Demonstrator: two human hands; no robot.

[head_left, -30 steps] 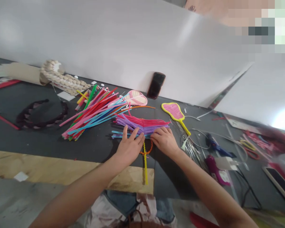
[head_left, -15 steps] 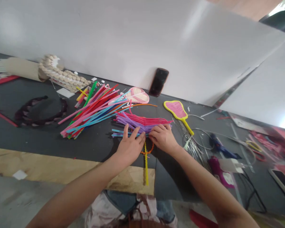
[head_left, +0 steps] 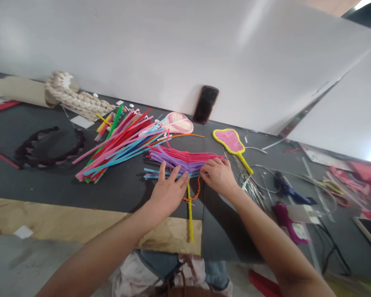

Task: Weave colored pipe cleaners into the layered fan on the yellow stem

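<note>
While the left hand (head_left: 168, 194) and right hand (head_left: 219, 177) are pressing with open fingers (head_left: 174, 177), the purple-and-pink pipe-cleaner bundle (head_left: 181, 160) is lying left-right beneath, ungripped.

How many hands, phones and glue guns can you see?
Hands: 2 (left hand, right hand)
Phones: 1 (black phone)
Glue guns: 2 (blue glue gun, magenta glue gun)
Total: 5
</note>
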